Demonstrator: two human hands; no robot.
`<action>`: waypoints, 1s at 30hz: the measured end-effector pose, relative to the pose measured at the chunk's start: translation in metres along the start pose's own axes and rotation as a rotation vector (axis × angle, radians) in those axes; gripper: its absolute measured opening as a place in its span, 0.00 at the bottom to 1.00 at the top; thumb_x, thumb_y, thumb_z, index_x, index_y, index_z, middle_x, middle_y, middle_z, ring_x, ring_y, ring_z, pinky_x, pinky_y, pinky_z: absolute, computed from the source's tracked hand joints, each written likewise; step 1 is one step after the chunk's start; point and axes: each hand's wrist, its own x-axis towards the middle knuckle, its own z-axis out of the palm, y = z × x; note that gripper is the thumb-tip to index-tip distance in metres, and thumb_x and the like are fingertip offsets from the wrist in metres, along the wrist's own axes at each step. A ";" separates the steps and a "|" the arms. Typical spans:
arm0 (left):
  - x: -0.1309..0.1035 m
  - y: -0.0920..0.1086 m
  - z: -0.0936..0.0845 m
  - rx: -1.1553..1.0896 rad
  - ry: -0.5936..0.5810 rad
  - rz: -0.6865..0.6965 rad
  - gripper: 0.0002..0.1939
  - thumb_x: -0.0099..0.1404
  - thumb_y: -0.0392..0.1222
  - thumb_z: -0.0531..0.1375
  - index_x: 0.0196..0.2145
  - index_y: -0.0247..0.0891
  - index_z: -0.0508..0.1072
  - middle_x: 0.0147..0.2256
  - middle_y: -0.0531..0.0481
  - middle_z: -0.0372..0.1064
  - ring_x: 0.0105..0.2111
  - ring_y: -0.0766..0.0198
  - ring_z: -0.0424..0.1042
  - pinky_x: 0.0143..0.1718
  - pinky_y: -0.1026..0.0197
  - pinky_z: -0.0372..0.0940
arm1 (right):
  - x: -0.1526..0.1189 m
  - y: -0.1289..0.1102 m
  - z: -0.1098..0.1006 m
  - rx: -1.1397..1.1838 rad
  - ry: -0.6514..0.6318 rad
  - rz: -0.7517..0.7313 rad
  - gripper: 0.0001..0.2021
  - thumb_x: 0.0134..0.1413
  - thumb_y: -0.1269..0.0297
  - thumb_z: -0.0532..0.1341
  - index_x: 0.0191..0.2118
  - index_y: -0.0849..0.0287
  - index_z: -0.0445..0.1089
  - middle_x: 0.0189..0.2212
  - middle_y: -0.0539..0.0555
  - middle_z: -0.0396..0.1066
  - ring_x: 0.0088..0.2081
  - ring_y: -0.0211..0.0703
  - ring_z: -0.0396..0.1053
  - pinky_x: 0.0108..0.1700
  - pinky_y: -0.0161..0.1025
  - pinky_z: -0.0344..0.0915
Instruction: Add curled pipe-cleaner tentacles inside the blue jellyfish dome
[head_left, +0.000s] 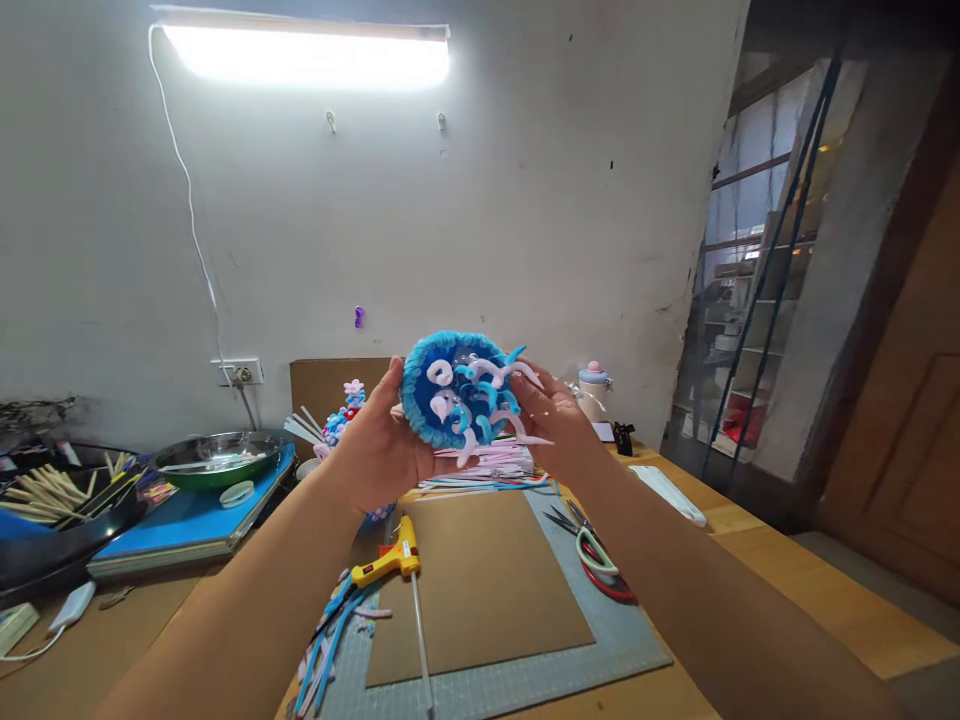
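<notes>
Raised in front of me is a round pipe-cleaner craft piece (450, 390), with a fluffy light-blue rim, a dark blue inside and white and blue curls. Its curls stick out past the right side. My left hand (386, 445) grips the left and lower edge, thumb up along the rim. My right hand (551, 405) holds the right side, its fingers partly behind the curls. Below it, a sheet of brown cardboard (480, 580) lies on a grey cutting mat (630, 650). A yellow glue gun (390, 560) rests at the cardboard's left edge.
Scissors (592, 555) lie on the mat at right. Pink and blue pipe cleaners (487, 465) are piled behind the cardboard, more (330, 640) at front left. A metal bowl (217, 460) stands on a blue book (187, 520). A lidded bottle (592, 385) stands by the wall.
</notes>
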 end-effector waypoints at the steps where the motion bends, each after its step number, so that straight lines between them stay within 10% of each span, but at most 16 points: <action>1: 0.000 -0.002 -0.002 -0.010 0.006 -0.004 0.34 0.69 0.65 0.46 0.52 0.35 0.73 0.42 0.38 0.79 0.45 0.48 0.78 0.45 0.46 0.73 | -0.002 0.002 -0.001 -0.005 -0.004 0.017 0.21 0.53 0.49 0.66 0.50 0.47 0.67 0.35 0.48 0.74 0.33 0.39 0.72 0.34 0.38 0.72; 11: -0.010 -0.008 -0.034 0.053 0.069 0.003 0.19 0.64 0.55 0.60 0.39 0.36 0.79 0.32 0.45 0.81 0.31 0.54 0.80 0.36 0.53 0.75 | -0.012 -0.003 -0.011 -0.240 -0.125 -0.089 0.13 0.55 0.53 0.65 0.43 0.53 0.72 0.37 0.53 0.73 0.39 0.44 0.71 0.42 0.43 0.68; 14: -0.012 -0.006 -0.037 0.081 0.081 -0.009 0.18 0.61 0.52 0.63 0.40 0.35 0.79 0.32 0.43 0.81 0.28 0.54 0.79 0.35 0.52 0.75 | -0.013 -0.023 -0.009 -0.446 -0.096 -0.325 0.06 0.54 0.62 0.66 0.39 0.51 0.74 0.43 0.53 0.70 0.48 0.45 0.67 0.51 0.46 0.62; 19: -0.010 0.002 -0.029 0.239 0.166 0.000 0.22 0.63 0.56 0.61 0.44 0.35 0.78 0.36 0.40 0.80 0.33 0.51 0.79 0.36 0.53 0.74 | -0.012 -0.046 0.002 -1.430 -0.285 -0.916 0.10 0.57 0.71 0.60 0.40 0.48 0.74 0.52 0.54 0.69 0.54 0.50 0.64 0.55 0.54 0.52; 30: -0.008 0.014 -0.010 0.403 0.197 0.057 0.17 0.60 0.52 0.65 0.40 0.37 0.79 0.32 0.46 0.80 0.27 0.60 0.78 0.29 0.61 0.74 | -0.004 -0.055 0.005 -1.801 -0.368 -1.107 0.10 0.65 0.68 0.55 0.46 0.53 0.72 0.49 0.56 0.76 0.45 0.44 0.71 0.53 0.50 0.52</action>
